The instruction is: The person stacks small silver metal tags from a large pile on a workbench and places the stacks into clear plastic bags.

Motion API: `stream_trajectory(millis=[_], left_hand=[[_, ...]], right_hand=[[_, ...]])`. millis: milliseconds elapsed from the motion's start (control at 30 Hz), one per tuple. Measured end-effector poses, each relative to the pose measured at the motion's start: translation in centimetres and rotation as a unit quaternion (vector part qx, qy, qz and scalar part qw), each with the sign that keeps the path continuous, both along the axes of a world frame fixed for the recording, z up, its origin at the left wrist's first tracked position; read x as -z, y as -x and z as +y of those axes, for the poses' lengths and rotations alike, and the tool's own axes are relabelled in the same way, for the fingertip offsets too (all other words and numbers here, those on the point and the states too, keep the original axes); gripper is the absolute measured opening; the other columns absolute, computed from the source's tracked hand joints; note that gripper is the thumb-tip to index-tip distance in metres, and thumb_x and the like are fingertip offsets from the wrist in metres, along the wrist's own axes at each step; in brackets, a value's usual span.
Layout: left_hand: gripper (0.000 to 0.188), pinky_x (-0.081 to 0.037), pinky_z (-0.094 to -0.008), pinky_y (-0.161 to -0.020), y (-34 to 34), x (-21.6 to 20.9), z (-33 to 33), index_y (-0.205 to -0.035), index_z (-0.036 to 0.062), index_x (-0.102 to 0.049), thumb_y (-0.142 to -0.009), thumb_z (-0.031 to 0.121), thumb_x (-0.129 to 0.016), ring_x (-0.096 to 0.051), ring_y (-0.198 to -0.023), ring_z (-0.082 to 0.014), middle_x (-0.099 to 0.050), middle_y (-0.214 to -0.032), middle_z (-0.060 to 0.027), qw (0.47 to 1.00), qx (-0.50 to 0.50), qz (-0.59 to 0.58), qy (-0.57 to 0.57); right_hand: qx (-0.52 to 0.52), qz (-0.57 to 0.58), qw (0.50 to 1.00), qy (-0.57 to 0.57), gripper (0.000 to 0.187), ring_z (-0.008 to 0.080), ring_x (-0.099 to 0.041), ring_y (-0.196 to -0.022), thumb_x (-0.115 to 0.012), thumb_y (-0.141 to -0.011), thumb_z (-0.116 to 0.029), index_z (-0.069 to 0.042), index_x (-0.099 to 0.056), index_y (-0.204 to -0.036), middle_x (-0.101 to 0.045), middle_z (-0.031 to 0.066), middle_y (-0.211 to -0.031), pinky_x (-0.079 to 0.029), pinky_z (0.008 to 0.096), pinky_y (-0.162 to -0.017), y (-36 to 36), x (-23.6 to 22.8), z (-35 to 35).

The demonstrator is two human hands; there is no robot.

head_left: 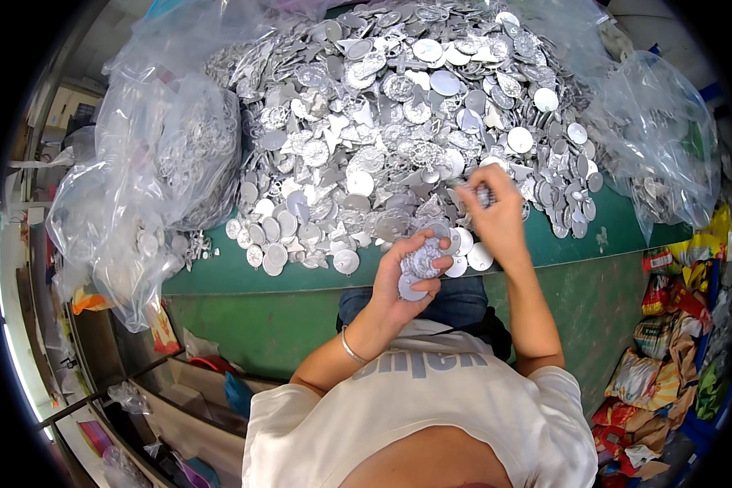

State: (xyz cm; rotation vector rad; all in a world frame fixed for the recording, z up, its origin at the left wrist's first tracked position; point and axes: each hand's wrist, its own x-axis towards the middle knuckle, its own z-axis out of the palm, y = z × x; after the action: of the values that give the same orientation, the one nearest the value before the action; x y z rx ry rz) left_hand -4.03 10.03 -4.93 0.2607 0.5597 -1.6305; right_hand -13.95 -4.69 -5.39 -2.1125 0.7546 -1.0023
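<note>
A wide heap of silver metal medallions (358,182) covers the table, mostly round discs mixed with star-like and openwork shapes. Close to the front edge, my left hand (403,281) is wrapped round a small stack of round medallions (422,259), some with raised patterns and one plain disc lowest. My right hand (496,207) is raised over the right front of the heap, thumb and fingers pinched together. Between them shows a patterned silver medallion (485,195), slightly blurred. Several loose discs (480,257) lie on the edge between my two hands.
Clear plastic bags (150,154) holding more metal pieces stand left of the heap, and another clear bag (659,138) is at the right. The green table (317,281) ends just before my body. Wooden drawers (195,415) are at lower left; colourful packages (647,378) are stacked at right.
</note>
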Motion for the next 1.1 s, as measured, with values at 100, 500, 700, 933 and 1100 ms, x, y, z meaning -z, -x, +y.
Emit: stream_trajectory(millis=[100, 500, 700, 933, 1100], left_hand=[[0.013, -0.032, -0.016, -0.032, -0.1, 0.1, 0.0, -0.093, 0.011, -0.052, -0.08, 0.012, -0.053, -0.043, -0.071, -0.0144, -0.048, -0.094, -0.0103, 1.0, -0.001, 0.007, -0.001], [0.018, -0.031, -0.016, -0.034, 0.2, 0.0, -0.2, -0.097, 0.0102, -0.048, -0.081, 0.013, -0.054, -0.045, -0.071, -0.0147, -0.047, -0.094, -0.0101, 1.0, 0.01, -0.014, 0.007], [0.018, -0.031, -0.0159, -0.034, 0.1, 0.0, 0.0, -0.098, 0.0099, -0.048, -0.081, 0.014, -0.054, -0.046, -0.07, -0.0148, -0.047, -0.094, -0.0101, 1.0, 0.006, -0.012, 0.007], [0.019, -0.031, -0.016, -0.034, 0.3, 0.0, -0.1, -0.099, 0.0098, -0.048, -0.081, 0.014, -0.054, -0.046, -0.071, -0.0151, -0.047, -0.093, -0.0101, 1.0, 0.007, -0.011, 0.012], [0.018, -0.032, -0.0161, -0.034, 0.2, 0.1, -0.1, -0.099, 0.0103, -0.049, -0.082, 0.014, -0.053, -0.046, -0.071, -0.0153, -0.048, -0.093, -0.0099, 1.0, 0.009, -0.01, 0.008]], right_hand=[[-0.14, -0.337, 0.78, -0.508, 0.009, 0.018, -0.053, -0.07, -0.054, -0.079, -0.005, -0.003, -0.051, -0.087, -0.056, 0.0122, -0.092, -0.041, 0.0246, -0.047, 3.0, -0.5, -1.5], [-0.011, 0.04, 0.991, -0.124, 0.023, 0.0114, -0.047, -0.071, -0.058, -0.077, 0.002, -0.002, -0.059, -0.099, -0.052, 0.0035, -0.084, -0.038, 0.0222, -0.067, 2.5, -0.6, 0.0], [-0.097, -0.226, 0.823, -0.512, 0.045, 0.0179, -0.052, -0.092, -0.051, -0.073, 0.01, 0.0, -0.045, -0.116, -0.051, 0.0086, -0.099, -0.042, 0.0267, -0.078, 2.7, -2.2, 0.4], [-0.221, -0.276, 0.728, -0.587, 0.05, 0.0368, -0.044, -0.116, -0.039, -0.073, 0.01, 0.005, -0.038, -0.122, -0.039, 0.0263, -0.127, -0.038, 0.0451, -0.096, 3.2, -3.3, 0.6], [-0.227, -0.243, 0.74, -0.585, 0.045, 0.0361, -0.048, -0.111, -0.044, -0.082, 0.001, 0.005, -0.036, -0.126, -0.044, 0.0256, -0.123, -0.041, 0.0427, -0.093, 3.3, -4.0, 0.8]])
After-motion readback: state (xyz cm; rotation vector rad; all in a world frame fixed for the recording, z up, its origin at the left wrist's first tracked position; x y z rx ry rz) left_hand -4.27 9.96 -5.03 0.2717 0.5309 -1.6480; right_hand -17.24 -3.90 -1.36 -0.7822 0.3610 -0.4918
